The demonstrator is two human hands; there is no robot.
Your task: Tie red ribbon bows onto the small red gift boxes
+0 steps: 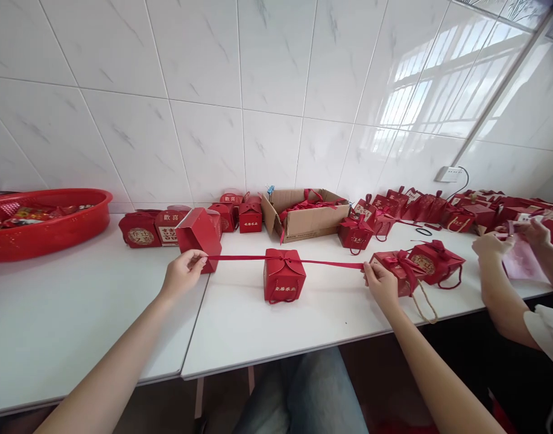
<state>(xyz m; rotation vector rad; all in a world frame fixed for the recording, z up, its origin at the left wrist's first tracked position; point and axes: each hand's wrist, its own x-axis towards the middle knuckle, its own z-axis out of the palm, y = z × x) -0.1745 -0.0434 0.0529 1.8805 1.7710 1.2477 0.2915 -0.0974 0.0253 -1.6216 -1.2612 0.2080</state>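
Observation:
A red gift box (284,282) with gold lettering and red cord handles stands upright on the white table, its top flaps folded together. Across its top runs a red ribbon (240,258), stretched taut to both sides and crossed at the centre of the lid. My left hand (184,274) pinches the ribbon's left end, close to a taller red box (199,236) with an angled top. At the other end, my right hand (381,282) grips the ribbon between thumb and fingers, beside a ribbon-tied red box (400,268).
An open cardboard box (315,224) of red ribbons stands against the wall. A red plastic basket (50,232) holds wrapped sweets at left. Several red boxes (439,262) crowd the right side, where another person's hands (496,246) hold something pink. A seam (192,337) splits the tabletop.

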